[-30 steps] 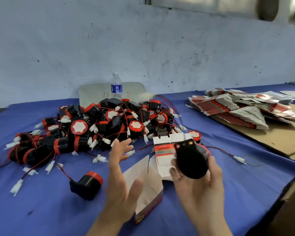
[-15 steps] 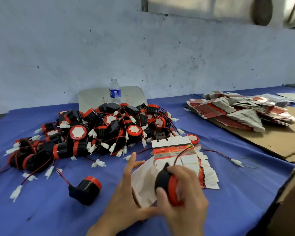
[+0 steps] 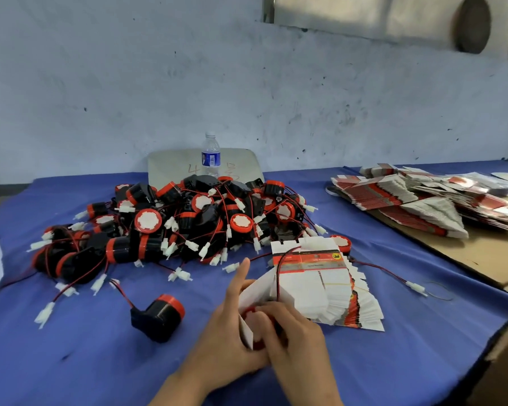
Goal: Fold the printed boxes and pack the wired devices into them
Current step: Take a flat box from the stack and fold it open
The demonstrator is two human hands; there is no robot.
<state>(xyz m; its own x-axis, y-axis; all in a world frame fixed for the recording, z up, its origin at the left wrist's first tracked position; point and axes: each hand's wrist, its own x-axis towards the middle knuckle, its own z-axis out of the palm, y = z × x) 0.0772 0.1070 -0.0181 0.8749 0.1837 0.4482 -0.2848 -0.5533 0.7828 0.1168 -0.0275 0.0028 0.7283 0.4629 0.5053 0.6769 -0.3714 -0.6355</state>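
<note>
The left hand (image 3: 226, 326) is holding an opened box (image 3: 254, 303) near the front of the counter (image 3: 71, 361); its fingers are curled round the box's side in a closed grip, with one finger sticking up along the white flap. The right hand (image 3: 294, 338) is curling its fingers over a device (image 3: 251, 313) that is sitting in the mouth of the box, so only a bit of its red rim and pale face is showing. A red wire (image 3: 279, 276) is running up from the box and over the stack of flat boxes (image 3: 329, 291) lying just behind the hands.

One lone black device with a red band (image 3: 159, 317) is lying on its side to the left of the hands, apart from them, its wire trailing away toward the back. Further back, a big tangled pile of devices (image 3: 188, 221) with red wires and white plugs is spreading across the blue cloth. A water bottle (image 3: 211, 155) is standing upright behind the pile, in front of a pale board (image 3: 170, 168) leaning on the wall.

On the right, a larger heap of flat printed boxes (image 3: 423, 200) is resting on a sheet of brown cardboard (image 3: 481, 253). A loose white plug (image 3: 415, 287) on a wire is lying between the near stack and that cardboard.
</note>
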